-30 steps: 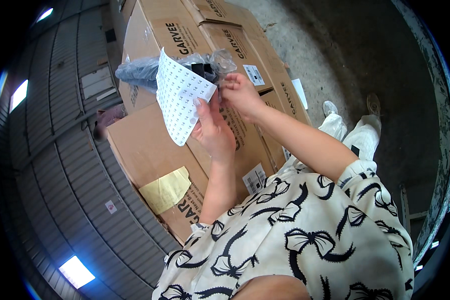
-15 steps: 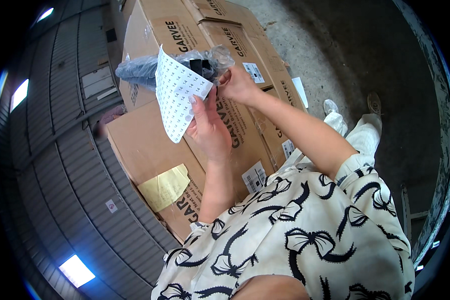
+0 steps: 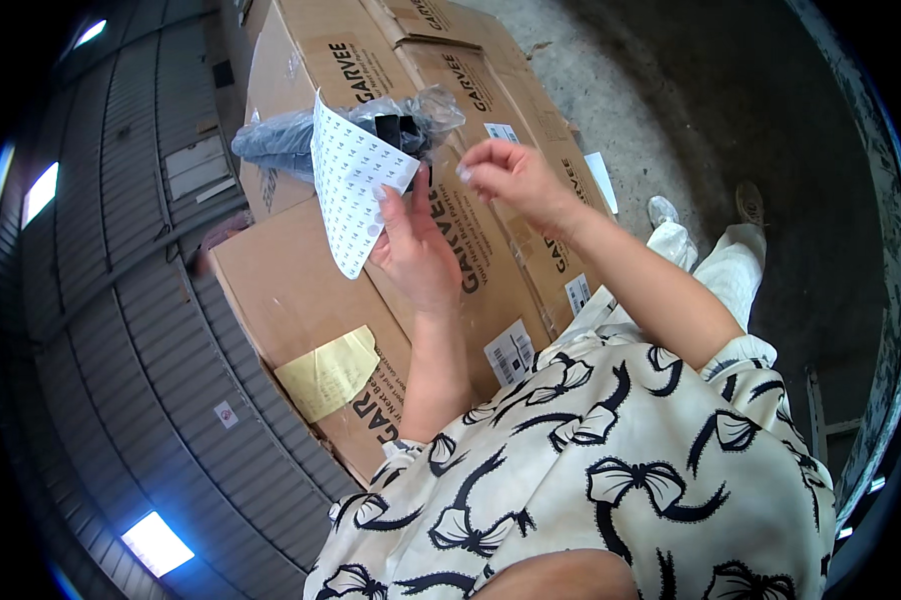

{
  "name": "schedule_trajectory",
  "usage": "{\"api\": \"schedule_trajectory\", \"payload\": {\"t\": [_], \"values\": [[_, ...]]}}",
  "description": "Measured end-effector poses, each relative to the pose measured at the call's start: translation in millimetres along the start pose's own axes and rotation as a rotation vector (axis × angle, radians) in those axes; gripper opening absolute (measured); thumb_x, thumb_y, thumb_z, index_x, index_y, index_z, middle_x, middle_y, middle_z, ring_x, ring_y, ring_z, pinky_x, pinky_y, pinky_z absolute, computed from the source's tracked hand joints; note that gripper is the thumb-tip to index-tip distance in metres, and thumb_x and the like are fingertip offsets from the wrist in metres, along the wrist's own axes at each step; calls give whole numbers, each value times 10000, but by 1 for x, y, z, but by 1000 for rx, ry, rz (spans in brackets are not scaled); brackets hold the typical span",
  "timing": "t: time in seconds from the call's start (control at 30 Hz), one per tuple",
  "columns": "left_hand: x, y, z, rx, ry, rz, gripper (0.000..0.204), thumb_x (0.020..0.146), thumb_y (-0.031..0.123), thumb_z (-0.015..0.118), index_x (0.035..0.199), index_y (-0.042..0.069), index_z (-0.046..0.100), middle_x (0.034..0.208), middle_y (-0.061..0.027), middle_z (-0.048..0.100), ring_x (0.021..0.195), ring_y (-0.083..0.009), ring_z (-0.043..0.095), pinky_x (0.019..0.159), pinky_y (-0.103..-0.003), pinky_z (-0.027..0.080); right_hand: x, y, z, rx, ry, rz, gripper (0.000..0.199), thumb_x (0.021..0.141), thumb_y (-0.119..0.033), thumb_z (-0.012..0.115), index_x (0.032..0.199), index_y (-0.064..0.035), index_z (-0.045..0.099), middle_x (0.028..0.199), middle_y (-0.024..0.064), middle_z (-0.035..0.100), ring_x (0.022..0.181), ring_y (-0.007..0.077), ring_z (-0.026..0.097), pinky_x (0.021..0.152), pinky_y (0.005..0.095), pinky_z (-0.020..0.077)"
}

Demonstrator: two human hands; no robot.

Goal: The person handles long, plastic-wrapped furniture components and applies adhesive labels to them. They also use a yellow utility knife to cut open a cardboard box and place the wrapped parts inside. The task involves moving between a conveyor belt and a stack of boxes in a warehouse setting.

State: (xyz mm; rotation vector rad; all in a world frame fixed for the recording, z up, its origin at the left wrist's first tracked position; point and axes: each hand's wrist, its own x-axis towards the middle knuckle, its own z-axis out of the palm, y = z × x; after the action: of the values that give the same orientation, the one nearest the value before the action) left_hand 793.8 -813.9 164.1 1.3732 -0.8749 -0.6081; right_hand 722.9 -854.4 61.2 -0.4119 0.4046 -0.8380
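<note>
Here, the left hand [image 3: 416,250] grips a white sheet of small stickers [image 3: 353,178], thumb on its face and fingers behind its lower right corner, so the sheet stands up and fans away to the left of the fingertips. The right hand [image 3: 506,175] hovers just to the right of that sheet, apart from it, with thumb and forefinger pinched together on something tiny and pale, probably a single sticker, though it is too small to be sure. Just beyond the fingers of both hands lies a clear plastic bag [image 3: 301,135] with dark items inside, resting on stacked cardboard boxes [image 3: 291,290]. Below the left wrist a yellow slip [image 3: 329,372] is stuck to the nearest box. A pair of pale shoes [image 3: 661,210] stands on the concrete floor [image 3: 621,70] right of the right forearm.
</note>
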Motion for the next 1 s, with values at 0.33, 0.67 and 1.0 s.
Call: {"api": "schedule_trajectory", "payload": {"t": [0.33, 0.67, 1.0], "values": [[4, 7, 4, -15, -4, -42, 338, 955, 219, 417, 1211, -3, 428, 1153, -144, 536, 1086, -226, 504, 928, -471, 431, 15, 24, 6, 508, -194, 331, 106, 851, -132, 590, 935, -78, 555, 831, -2, 554, 734, 100, 527, 630, 257, 450], [3, 5, 3, 12, -18, -29, 342, 958, 217, 410, 1223, 2, 431, 1156, -136, 542, 1102, -221, 497, 951, -469, 414, 27, 26, 4, 614, -371, 296, 95, 878, -121, 561, 965, -90, 542, 821, -19, 521, 724, 87, 494, 614, 261, 403], [3, 4, 2, 23, 3, -30, 337, 961, 208, 402, 1218, -6, 442, 1164, -140, 541, 1109, -220, 493, 962, -467, 409, 33, 25, 5, 596, -338, 332, 77, 847, -56, 585, 920, -75, 565, 795, -8, 538, 693, 96, 501, 561, 240, 386]]}}
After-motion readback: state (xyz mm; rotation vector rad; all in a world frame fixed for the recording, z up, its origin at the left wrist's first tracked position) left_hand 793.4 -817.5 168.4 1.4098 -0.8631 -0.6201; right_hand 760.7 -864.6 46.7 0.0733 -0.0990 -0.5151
